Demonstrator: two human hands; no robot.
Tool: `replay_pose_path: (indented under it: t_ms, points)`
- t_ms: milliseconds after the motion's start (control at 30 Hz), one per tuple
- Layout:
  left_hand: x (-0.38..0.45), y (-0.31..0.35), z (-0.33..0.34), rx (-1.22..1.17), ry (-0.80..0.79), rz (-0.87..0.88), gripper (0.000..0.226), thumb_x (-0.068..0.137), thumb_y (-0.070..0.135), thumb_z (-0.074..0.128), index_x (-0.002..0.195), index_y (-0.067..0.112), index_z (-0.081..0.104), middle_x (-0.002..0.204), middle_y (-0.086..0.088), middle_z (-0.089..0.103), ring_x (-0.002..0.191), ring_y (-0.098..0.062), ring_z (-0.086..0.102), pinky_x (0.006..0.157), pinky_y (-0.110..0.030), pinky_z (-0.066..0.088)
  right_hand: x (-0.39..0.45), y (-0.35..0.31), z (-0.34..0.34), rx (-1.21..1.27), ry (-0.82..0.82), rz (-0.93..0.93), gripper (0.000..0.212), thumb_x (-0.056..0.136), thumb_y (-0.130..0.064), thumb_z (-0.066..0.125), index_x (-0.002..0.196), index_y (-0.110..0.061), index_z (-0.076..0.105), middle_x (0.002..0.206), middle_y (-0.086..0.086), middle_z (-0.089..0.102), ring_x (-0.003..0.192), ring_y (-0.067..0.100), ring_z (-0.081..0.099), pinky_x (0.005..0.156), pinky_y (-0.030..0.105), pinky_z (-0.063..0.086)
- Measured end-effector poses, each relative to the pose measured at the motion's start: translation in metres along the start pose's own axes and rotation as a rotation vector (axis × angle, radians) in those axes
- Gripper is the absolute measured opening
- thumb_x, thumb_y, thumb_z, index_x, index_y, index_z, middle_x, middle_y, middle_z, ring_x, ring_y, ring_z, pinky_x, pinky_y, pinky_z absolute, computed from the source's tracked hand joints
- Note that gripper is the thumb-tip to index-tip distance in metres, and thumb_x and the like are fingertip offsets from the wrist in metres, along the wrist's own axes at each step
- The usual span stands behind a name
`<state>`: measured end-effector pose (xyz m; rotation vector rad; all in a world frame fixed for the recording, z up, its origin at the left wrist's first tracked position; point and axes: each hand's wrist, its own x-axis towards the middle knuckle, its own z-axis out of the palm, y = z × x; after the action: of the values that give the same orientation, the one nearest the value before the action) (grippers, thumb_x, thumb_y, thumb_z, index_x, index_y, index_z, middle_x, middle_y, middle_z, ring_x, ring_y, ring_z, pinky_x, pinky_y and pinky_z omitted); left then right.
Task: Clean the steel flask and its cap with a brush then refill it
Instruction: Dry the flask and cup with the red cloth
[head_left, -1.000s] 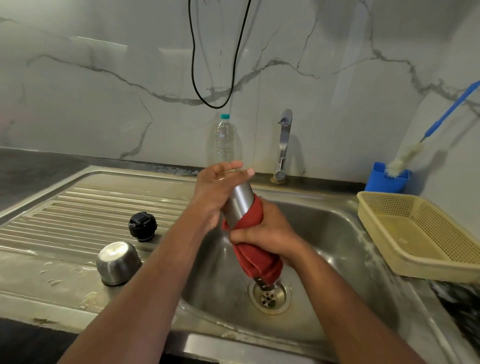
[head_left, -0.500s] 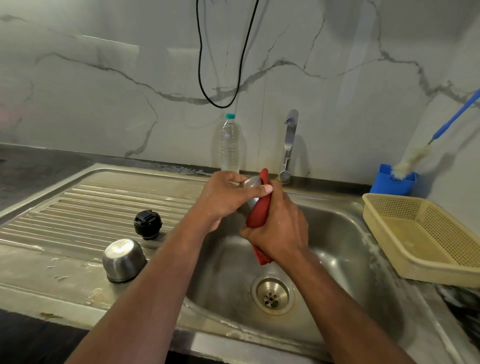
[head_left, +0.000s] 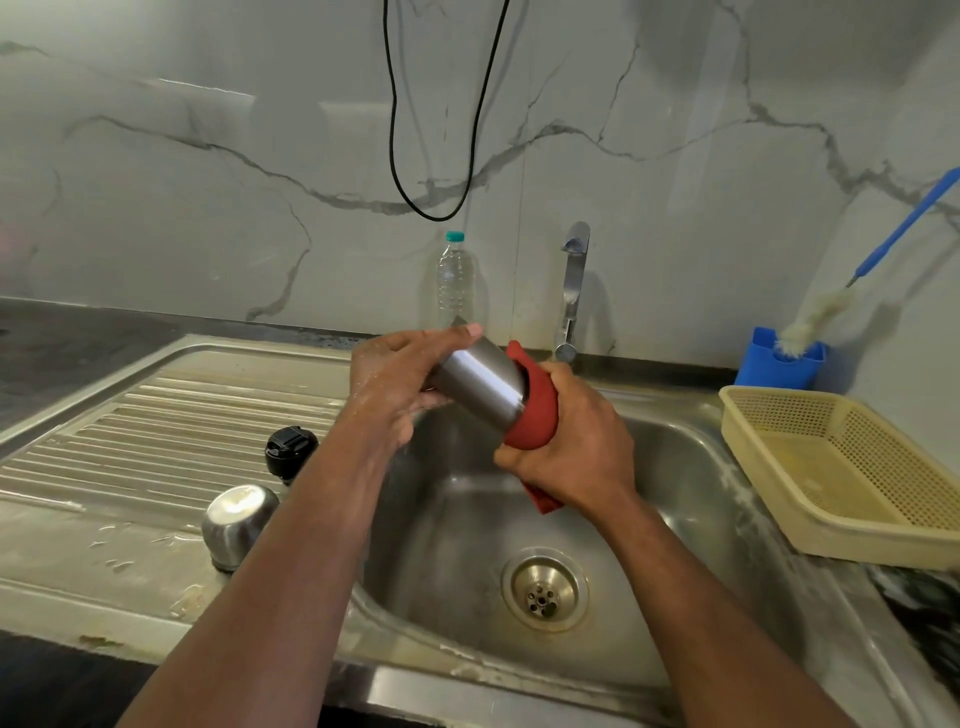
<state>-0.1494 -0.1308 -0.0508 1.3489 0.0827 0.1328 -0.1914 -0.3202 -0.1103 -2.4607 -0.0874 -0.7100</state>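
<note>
I hold the steel flask (head_left: 483, 387) tilted over the sink basin (head_left: 675, 499), its upper end toward the left. My left hand (head_left: 400, 379) grips that bare steel end. My right hand (head_left: 566, 447) wraps a red cloth (head_left: 535, 415) around the flask's lower part. The flask's steel cup cap (head_left: 236, 525) sits upside down on the drainboard, and a black stopper (head_left: 288, 452) stands just behind it. The blue-handled bottle brush (head_left: 831, 312) leans in a blue holder (head_left: 779, 358) at the right wall.
A tap (head_left: 574, 291) and a clear plastic water bottle (head_left: 454, 280) stand behind the basin. A yellow perforated basket (head_left: 852, 467) sits right of the sink. A black cable (head_left: 441, 156) hangs down the marble wall. The drain (head_left: 543, 590) lies below my hands.
My right hand slid the red cloth along the flask while both hands raised and tilted it; more bare steel shows at the left end now than half a second ago.
</note>
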Motion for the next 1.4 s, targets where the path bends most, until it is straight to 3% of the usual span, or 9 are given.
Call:
replay_pose_path:
  t_ms: [233, 300, 500, 700, 867, 1000, 1067, 1233, 1400]
  points:
    - [0.008, 0.01, -0.019, -0.156, 0.101, 0.022, 0.038, 0.071, 0.024, 0.095, 0.095, 0.017, 0.067, 0.106, -0.007, 0.071, 0.101, -0.027, 0.074, 0.067, -0.032, 0.063, 0.002, -0.004, 0.002, 0.433, -0.035, 0.022, 0.081, 0.065, -0.027, 0.089, 0.137, -0.041, 0.055, 0.12, -0.017, 0.064, 0.106, 0.002, 0.063, 0.085, 0.021, 0.056]
    - [0.009, 0.008, -0.018, -0.176, 0.098, 0.002, 0.039, 0.071, 0.023, 0.095, 0.096, 0.016, 0.067, 0.109, -0.008, 0.071, 0.104, -0.028, 0.074, 0.068, -0.033, 0.065, 0.003, -0.004, 0.0, 0.535, 0.06, 0.122, 0.063, 0.072, -0.017, 0.086, 0.128, -0.036, 0.063, 0.113, -0.017, 0.069, 0.1, -0.001, 0.065, 0.082, 0.012, 0.05]
    - [0.013, 0.003, -0.015, -0.324, 0.065, -0.062, 0.052, 0.074, 0.024, 0.094, 0.116, 0.011, 0.067, 0.117, -0.014, 0.071, 0.1, -0.029, 0.077, 0.081, -0.044, 0.066, 0.016, -0.001, -0.021, 1.221, 0.266, 0.483, 0.007, 0.076, -0.018, 0.069, 0.073, -0.016, 0.063, 0.059, -0.001, 0.06, 0.051, 0.013, 0.059, 0.055, 0.026, 0.051]
    - [0.007, -0.007, 0.001, -0.195, -0.116, -0.057, 0.044, 0.067, 0.019, 0.095, 0.1, 0.008, 0.068, 0.111, -0.013, 0.074, 0.109, -0.032, 0.074, 0.088, -0.048, 0.064, 0.013, 0.008, -0.034, 1.57, 0.43, 0.649, 0.022, 0.092, -0.018, 0.059, 0.07, -0.017, 0.055, 0.051, -0.002, 0.054, 0.044, 0.014, 0.052, 0.048, 0.019, 0.047]
    - [0.009, -0.017, -0.007, 0.22, -0.435, -0.104, 0.082, 0.044, 0.027, 0.104, 0.114, -0.001, 0.072, 0.108, -0.008, 0.08, 0.112, -0.029, 0.075, 0.095, -0.045, 0.062, 0.015, 0.026, -0.04, 1.601, 0.628, 0.776, 0.012, 0.092, -0.037, 0.064, 0.092, -0.024, 0.065, 0.069, -0.008, 0.067, 0.071, 0.012, 0.064, 0.079, 0.03, 0.054]
    - [-0.003, -0.027, 0.001, 0.513, -0.584, -0.057, 0.062, 0.057, 0.024, 0.101, 0.112, 0.01, 0.077, 0.1, -0.001, 0.081, 0.095, -0.016, 0.077, 0.073, -0.023, 0.06, 0.018, 0.03, -0.042, 1.567, 0.647, 0.803, 0.026, 0.09, -0.05, 0.063, 0.097, -0.025, 0.067, 0.083, -0.006, 0.068, 0.092, 0.017, 0.068, 0.091, 0.034, 0.053]
    - [-0.006, -0.037, 0.008, 0.587, -0.625, -0.039, 0.072, 0.052, 0.03, 0.1, 0.118, 0.011, 0.076, 0.106, -0.004, 0.08, 0.097, -0.02, 0.077, 0.076, -0.027, 0.062, 0.02, 0.029, -0.042, 1.574, 0.618, 0.788, 0.039, 0.089, -0.053, 0.062, 0.106, -0.02, 0.073, 0.096, 0.002, 0.072, 0.106, 0.026, 0.072, 0.1, 0.042, 0.055]
    - [-0.009, -0.049, 0.023, 0.472, -0.63, -0.057, 0.05, 0.069, 0.007, 0.095, 0.116, 0.008, 0.076, 0.1, -0.007, 0.082, 0.094, -0.02, 0.079, 0.085, -0.03, 0.063, 0.02, 0.004, -0.023, 1.51, 0.325, 0.714, 0.078, 0.09, -0.068, 0.049, 0.132, -0.005, 0.069, 0.123, 0.022, 0.073, 0.112, 0.04, 0.07, 0.103, 0.056, 0.055]
    - [0.0, -0.04, 0.014, 0.479, -0.549, 0.024, 0.061, 0.062, 0.004, 0.098, 0.118, 0.007, 0.075, 0.098, -0.01, 0.082, 0.097, -0.028, 0.079, 0.091, -0.039, 0.064, 0.015, -0.012, -0.008, 1.304, 0.104, 0.718, 0.079, 0.082, -0.075, 0.058, 0.137, -0.018, 0.063, 0.125, 0.018, 0.073, 0.118, 0.033, 0.07, 0.102, 0.052, 0.056]
